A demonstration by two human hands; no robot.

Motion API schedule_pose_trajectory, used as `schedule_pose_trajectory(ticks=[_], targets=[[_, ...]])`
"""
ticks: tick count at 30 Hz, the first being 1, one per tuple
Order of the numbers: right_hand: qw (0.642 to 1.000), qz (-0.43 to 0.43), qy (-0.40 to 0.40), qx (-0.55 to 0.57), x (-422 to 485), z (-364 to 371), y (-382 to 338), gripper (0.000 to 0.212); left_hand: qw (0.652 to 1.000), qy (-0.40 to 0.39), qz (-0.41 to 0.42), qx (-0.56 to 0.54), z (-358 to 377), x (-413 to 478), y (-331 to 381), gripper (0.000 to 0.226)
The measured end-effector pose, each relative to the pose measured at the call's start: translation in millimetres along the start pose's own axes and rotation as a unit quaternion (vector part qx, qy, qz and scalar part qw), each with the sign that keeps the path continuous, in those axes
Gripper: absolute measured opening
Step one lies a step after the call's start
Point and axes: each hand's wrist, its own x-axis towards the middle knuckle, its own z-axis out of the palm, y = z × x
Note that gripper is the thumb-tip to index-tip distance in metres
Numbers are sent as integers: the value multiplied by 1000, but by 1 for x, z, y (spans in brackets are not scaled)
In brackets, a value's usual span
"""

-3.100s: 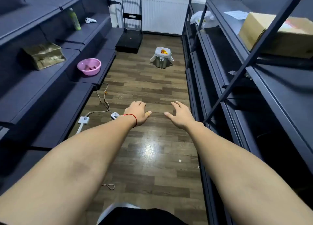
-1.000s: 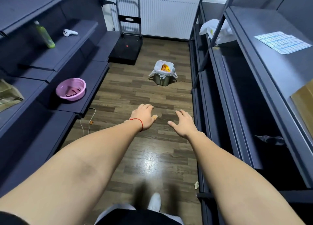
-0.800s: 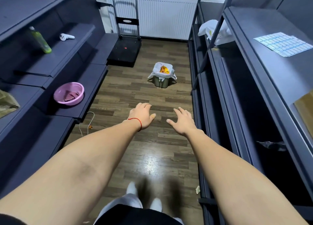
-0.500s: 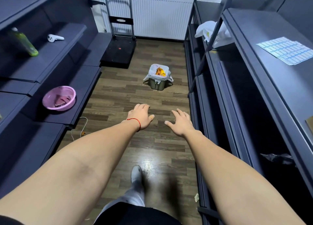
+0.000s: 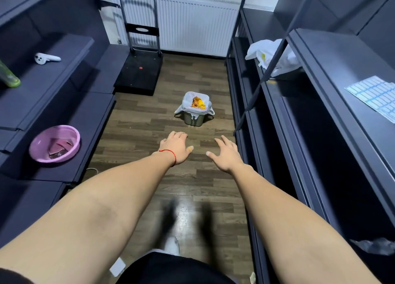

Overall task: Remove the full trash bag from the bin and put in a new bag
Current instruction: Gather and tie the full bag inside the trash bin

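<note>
Closer now than a moment ago, the bin [image 5: 194, 118] sits larger and nearer the middle of the view, and the pink basin [image 5: 54, 143] has slid back along the left shelf as the person walks down the aisle. Both arms reach forward, the left hand [image 5: 176, 147] and the right hand [image 5: 226, 154] spread palm-down above the wooden floor [image 5: 136, 130], each grip released and holding nothing. The small bin stands on the floor near the right shelving, well ahead of both hands, its white trash bag [image 5: 195, 103] folded over the rim and showing orange and yellow scraps heaped near the top. The step in hand looks like the approach. To do it well, I would stop just short of the bin, crouch, and free the bag's overhang evenly from all sides before gathering it shut, since the load seems high enough to spill. Lifting straight up while steadying the bin should keep it from tipping. A white plastic bag [image 5: 271, 56] lies on the right shelf; whether it is the replacement I cannot tell.
</note>
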Motion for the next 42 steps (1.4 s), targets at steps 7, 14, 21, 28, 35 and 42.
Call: schedule_pose_trajectory(ticks=[7, 14, 21, 28, 35, 42], targets=[[1000, 13, 2, -4, 49, -16, -15, 71, 1000, -6, 2, 0, -26, 56, -19, 56], [1000, 18, 5, 11, 108, -33, -13, 71, 1000, -30, 5, 9, -33, 115, -16, 61], [1000, 2, -6, 8, 191, -55, 0, 71, 1000, -22, -11, 7, -42, 193, -9, 60], [1000, -11, -25, 0, 269, -85, 12, 71, 999, -20, -36, -7, -54, 272, 7, 61], [999, -37, -23, -15, 337, -117, 18, 71, 998, -8, -58, -15, -70, 333, 21, 64], [999, -31, -40, -6, 384, -127, 17, 73, 997, -17, -71, -20, -82, 375, 13, 62]])
